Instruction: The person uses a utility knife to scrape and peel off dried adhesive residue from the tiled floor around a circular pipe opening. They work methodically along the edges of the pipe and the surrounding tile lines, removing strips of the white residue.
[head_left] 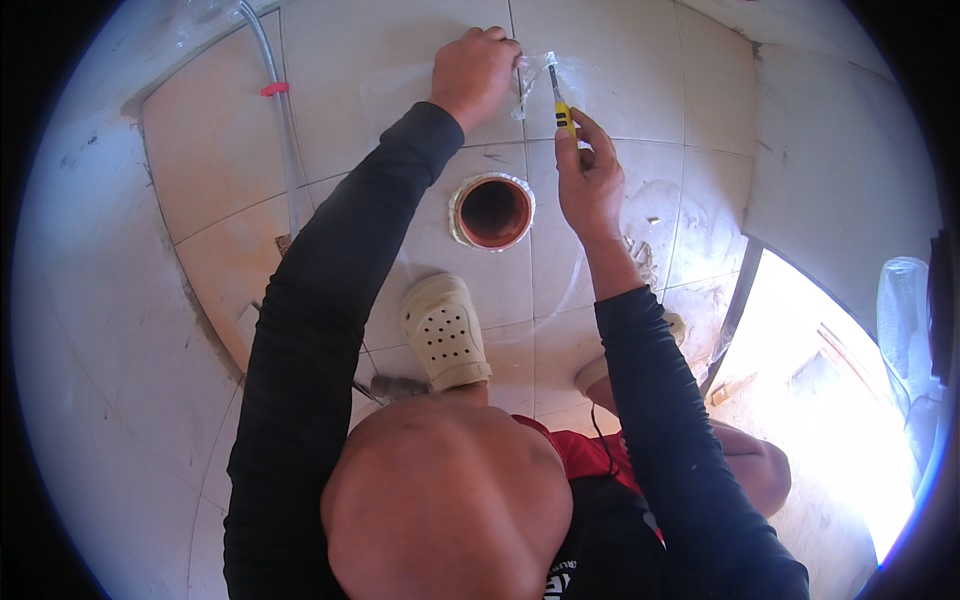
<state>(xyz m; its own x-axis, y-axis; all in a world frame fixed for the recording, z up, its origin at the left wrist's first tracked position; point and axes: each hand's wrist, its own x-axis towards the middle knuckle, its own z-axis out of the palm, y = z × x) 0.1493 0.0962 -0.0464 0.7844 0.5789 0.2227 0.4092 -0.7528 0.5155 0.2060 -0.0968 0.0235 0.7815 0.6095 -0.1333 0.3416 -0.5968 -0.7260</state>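
My left hand is closed on a piece of clear plastic film against the beige floor tiles at the top of the view. Just right of it, my right hand grips a small yellow-handled knife, its blade tip touching the film beside my left fingers. Below both hands a round orange drain pipe opening sits in the tile floor, ringed by a pale collar. Both my forearms wear black sleeves.
My cream perforated clogs stand on the tiles below the pipe. A clear hose with a pink clip runs along the left wall edge. A bright doorway opens at the right. My bare knees fill the bottom.
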